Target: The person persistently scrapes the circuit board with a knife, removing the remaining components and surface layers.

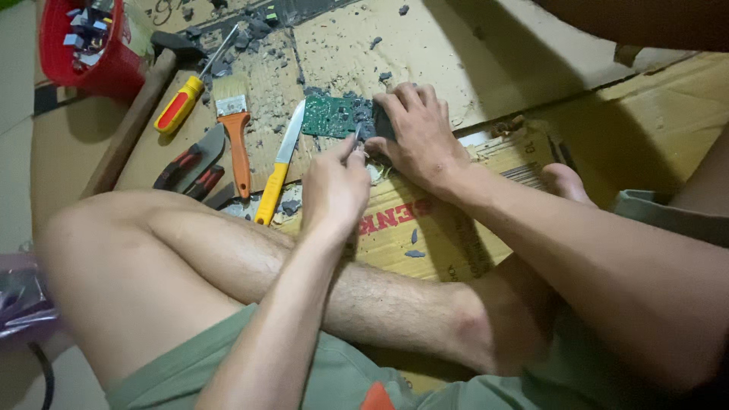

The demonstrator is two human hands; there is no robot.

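you sit cross-legged on flattened cardboard, both hands working at a green circuit board that lies flat on the cardboard just ahead of your knees. your right hand lies palm down over the board's right end, fingers spread and pressing on a dark block there; it pins the piece rather than closing around it. your left hand is clenched around a thin metal tool, only its tip showing above the knuckles, and that tip meets the board's near right edge beside the right hand's thumb. what kind of tool it is cannot be told from here.

left of the board, a knife with a yellow handle lies blade up toward the board, close beside it. next to it lies a paintbrush with an orange handle, then a screwdriver with a yellow and red handle, and pliers with red and black grips nearer your knee. a hammer with a wooden handle runs diagonally along the cardboard's left edge. a red plastic tub holding small parts stands at the upper left. grey chips and dust are scattered over the cardboard around the tools and beyond the board.
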